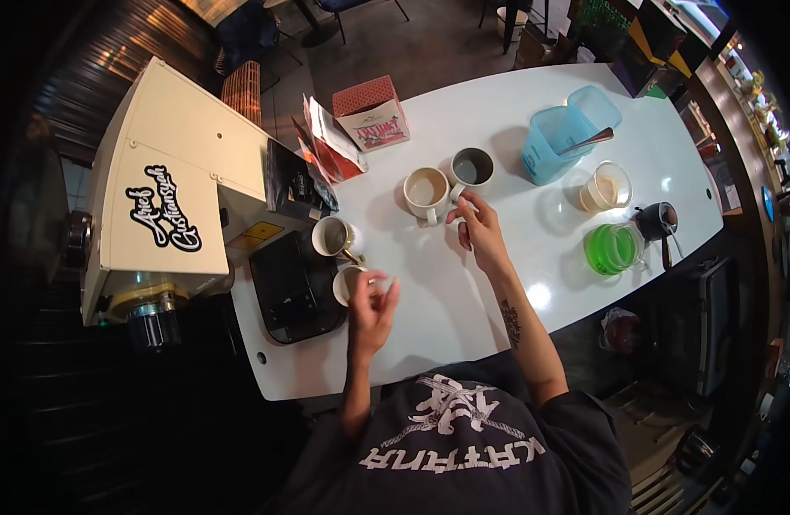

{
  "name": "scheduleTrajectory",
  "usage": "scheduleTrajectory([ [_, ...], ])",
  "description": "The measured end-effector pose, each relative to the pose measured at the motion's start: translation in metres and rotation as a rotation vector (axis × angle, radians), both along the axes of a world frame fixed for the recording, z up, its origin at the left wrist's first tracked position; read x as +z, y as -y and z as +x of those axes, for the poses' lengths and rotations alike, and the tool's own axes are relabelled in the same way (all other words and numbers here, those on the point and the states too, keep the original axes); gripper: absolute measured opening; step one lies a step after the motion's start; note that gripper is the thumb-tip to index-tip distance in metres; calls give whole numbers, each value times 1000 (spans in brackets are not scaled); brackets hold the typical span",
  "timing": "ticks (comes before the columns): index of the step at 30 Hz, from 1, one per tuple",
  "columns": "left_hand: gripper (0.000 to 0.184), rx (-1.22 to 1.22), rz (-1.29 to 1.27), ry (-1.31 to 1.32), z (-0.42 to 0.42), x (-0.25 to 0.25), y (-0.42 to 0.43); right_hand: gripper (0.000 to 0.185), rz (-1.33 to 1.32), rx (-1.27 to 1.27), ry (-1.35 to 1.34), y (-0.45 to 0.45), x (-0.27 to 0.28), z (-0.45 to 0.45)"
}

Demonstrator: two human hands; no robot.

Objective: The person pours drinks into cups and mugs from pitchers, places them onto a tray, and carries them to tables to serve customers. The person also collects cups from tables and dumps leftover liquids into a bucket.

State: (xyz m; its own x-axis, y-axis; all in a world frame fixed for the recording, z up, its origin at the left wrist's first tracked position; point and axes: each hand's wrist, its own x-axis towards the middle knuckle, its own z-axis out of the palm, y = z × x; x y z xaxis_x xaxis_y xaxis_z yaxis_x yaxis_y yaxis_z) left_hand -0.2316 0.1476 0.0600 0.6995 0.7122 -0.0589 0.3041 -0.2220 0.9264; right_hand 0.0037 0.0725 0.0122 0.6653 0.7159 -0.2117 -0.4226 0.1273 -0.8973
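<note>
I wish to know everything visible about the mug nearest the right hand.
The mug looks ceramic, pale outside and dark inside, with a round mouth and one handle. It stands upright on the white table, beside another mug, its handle toward the right hand. The fingers are near the handle; whether they touch is unclear.

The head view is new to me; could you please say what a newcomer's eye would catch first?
Probably the big, black-lettered cream machine at the left of the white table. Next, the bright green liquid at the right, then the right hand by a mug near the centre.
</note>
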Motion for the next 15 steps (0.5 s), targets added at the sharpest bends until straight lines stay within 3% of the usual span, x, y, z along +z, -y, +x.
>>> scheduleTrajectory([
  [2,31,-53,-128,84,29,-6,2,40,-9,2,-9,-1,-3,1],
  [4,50,-160,-259,56,55,-18,-1,35,-15,-3,-19,-3,-5,0],
  [7,55,-166,-312,144,90,-44,-1,28,-51,-53,37,-5,-8,-4],
  [15,28,-51,-298,203,120,-59,12,24,-142,-80,159,13,-14,-7],
])
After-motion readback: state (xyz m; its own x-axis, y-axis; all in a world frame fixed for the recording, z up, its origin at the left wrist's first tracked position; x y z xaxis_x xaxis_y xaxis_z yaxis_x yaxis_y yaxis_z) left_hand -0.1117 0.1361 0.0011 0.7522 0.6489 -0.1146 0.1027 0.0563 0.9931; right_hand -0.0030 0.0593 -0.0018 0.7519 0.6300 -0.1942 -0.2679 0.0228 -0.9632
